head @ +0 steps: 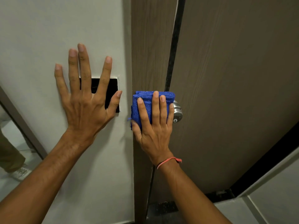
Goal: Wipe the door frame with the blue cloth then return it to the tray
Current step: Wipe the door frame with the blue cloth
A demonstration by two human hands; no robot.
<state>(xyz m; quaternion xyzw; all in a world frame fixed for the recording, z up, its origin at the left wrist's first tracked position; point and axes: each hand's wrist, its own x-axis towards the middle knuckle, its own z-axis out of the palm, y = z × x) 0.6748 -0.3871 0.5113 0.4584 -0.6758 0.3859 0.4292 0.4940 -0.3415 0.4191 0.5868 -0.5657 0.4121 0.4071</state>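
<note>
The right hand [153, 126] is pressing the folded blue cloth [145, 107] flat against the door frame [150, 54] at centre frame, fingers spread over it rather than curled. The frame's long axis is running straight up and down from the grip. The left hand [85, 97] is bracing open-palmed on the white wall [48, 29], holding nothing. No tray is showing.

- Plain white painted wall [40, 38] with a black rectangular recessed panel [113, 94].
- Brown wood-grain door [234, 78] with a round silver metal knob [177, 110].
- Pale tiled floor [267, 207] at lower right.
</note>
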